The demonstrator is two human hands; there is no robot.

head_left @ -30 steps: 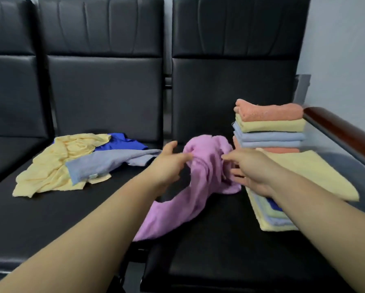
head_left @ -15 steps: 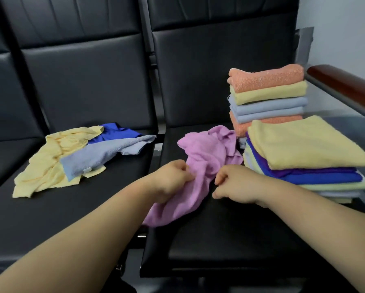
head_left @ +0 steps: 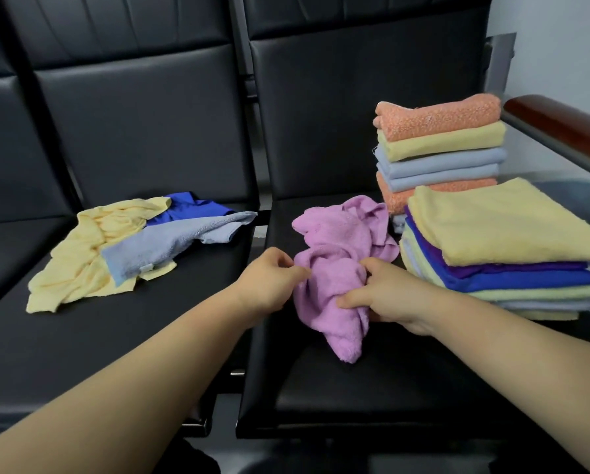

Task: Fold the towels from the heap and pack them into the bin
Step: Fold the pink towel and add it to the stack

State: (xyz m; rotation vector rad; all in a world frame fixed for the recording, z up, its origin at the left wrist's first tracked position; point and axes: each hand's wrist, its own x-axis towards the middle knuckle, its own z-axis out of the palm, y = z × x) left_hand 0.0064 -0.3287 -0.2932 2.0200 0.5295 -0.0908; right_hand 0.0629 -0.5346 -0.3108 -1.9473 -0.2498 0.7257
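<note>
Head view: purple towel (head_left: 334, 254) is held bunched on the seat (head_left: 355, 388), pinched by left hand (head_left: 269, 282) and gripped by right hand (head_left: 385, 295), likely so an edge can be found. Both forearms are stretched forward. Folded stack (head_left: 502, 234) is kept just right, heap (head_left: 115, 248) left. No bin is seen.

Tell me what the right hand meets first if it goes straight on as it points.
The pink towel, which the right hand grips, bunched just ahead of it. Beyond that cloth the left hand, pinching the same towel, probably lies in line, though depth is unclear.
</note>
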